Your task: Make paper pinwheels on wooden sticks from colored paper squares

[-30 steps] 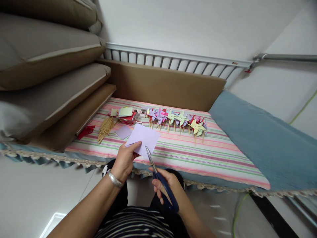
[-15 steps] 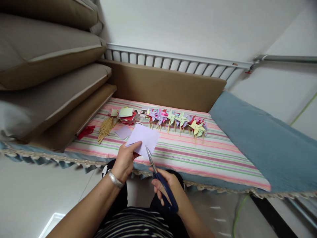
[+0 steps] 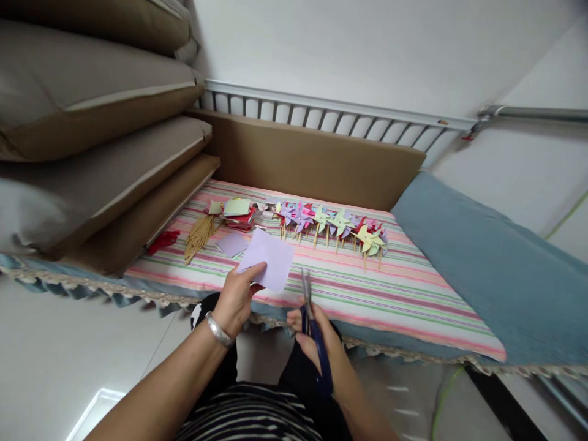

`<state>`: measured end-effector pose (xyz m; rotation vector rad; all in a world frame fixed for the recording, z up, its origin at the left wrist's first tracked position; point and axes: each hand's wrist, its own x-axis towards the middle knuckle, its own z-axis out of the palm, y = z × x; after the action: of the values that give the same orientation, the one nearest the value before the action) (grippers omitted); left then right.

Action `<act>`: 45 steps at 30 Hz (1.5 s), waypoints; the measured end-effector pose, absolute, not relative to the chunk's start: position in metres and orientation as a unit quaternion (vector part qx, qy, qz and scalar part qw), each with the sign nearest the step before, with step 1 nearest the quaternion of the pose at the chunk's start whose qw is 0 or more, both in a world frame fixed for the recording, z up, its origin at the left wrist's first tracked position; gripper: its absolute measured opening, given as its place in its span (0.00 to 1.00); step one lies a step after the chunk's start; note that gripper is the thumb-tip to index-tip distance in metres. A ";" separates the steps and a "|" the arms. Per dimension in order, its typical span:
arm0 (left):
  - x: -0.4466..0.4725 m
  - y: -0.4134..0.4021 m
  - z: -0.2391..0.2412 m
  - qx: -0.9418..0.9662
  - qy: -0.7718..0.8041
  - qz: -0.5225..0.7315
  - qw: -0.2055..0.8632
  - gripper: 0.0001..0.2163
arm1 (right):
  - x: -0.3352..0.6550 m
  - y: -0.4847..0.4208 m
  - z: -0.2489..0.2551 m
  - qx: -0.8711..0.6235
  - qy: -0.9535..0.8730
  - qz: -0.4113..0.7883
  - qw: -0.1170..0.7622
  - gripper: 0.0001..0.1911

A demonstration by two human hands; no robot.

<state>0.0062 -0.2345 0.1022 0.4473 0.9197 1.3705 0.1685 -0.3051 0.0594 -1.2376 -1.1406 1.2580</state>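
Pale wall [image 3: 344, 55] and brown board [image 3: 312, 156] beyond the back edge of a striped sheet [image 3: 395, 300]; stacked cushions [image 3: 124, 79] along its left edge. Holds lavender paper [image 3: 271, 260] above the sheet near the front edge, pinched firmly by its lower left part in the left hand [image 3: 236, 298], thumb on top, probably to leave the rest uncovered. Grasps scissors [image 3: 316, 334] in the right hand [image 3: 333, 346], blades toward the back edge, just beside the paper and apparently apart from it; too blurred to tell how far parted. Toward the back edge, pinwheels [image 3: 341, 223] in a row, handles forward, likely for tidiness. Nearer the left edge, paper stack [image 3: 237, 207], wooden sticks [image 3: 199, 237] and red bundle [image 3: 164, 241], seemingly sorted by kind. Between pinwheels and front edge, a broad stretch of stripes, good room for moving the scissors; tighter on the left, with a lavender square [image 3: 232, 244] right behind the held paper.
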 end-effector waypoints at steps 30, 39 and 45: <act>-0.005 -0.225 0.094 0.284 0.445 0.536 0.659 0.19 | 0.172 -0.255 0.111 -0.504 -0.516 0.481 0.498 0.28; -0.001 -0.219 0.094 0.226 0.423 0.621 0.620 0.18 | 0.144 -0.327 0.090 -0.439 -0.470 0.680 0.351 0.26; 0.003 -0.225 0.098 0.197 0.424 0.639 0.611 0.16 | 0.141 -0.326 0.086 -0.446 -0.435 0.695 0.358 0.26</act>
<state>0.0032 -0.2248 0.0981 0.4545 0.9785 1.4750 0.1410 -0.3255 0.0857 -1.1503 -1.1228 1.7938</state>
